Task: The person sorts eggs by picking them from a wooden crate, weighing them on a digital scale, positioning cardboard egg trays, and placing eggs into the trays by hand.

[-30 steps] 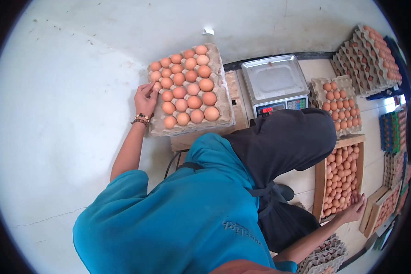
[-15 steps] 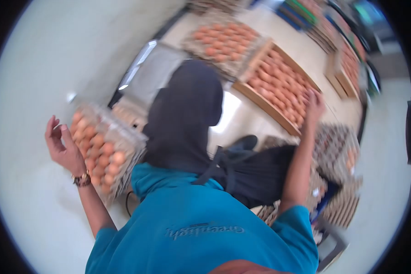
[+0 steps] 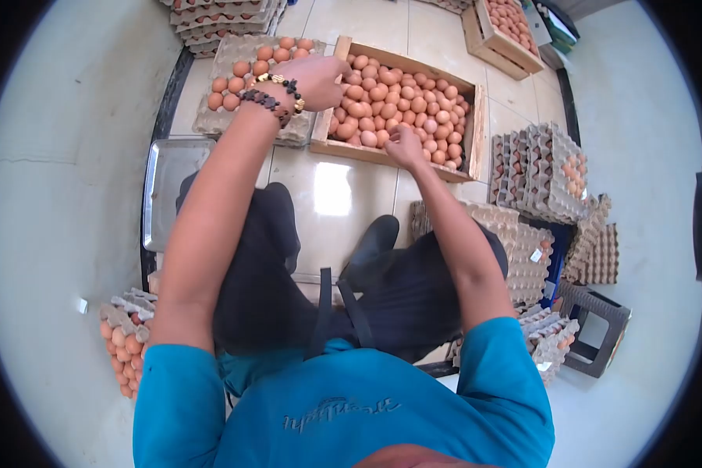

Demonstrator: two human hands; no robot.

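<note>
A wooden crate (image 3: 402, 48) full of loose brown eggs (image 3: 409, 93) lies on the floor in front of me. My left hand (image 3: 320, 81), with bead bracelets on the wrist, reaches over the crate's left end, its fingers curled down by the eggs. Whatever those fingers hold is hidden by the hand. At the crate's near side, my right hand (image 3: 405, 147) has bent fingers in among the eggs; whether one is gripped cannot be made out. Left of the crate is a pulp egg tray (image 3: 218, 121), partly filled with eggs and partly covered by my left forearm.
Stacked egg trays (image 3: 534, 175) stand to the right, with more stacks (image 3: 226, 19) at the far left. A metal tray (image 3: 160, 195) lies by the left wall. Behind is another egg crate (image 3: 487, 47). A dark plastic stool (image 3: 600, 335) is at lower right.
The view has swung round toward the crate. My left hand has gone from beside the egg stack on the left to the crate, and my right hand now reaches in at its near side.
</note>
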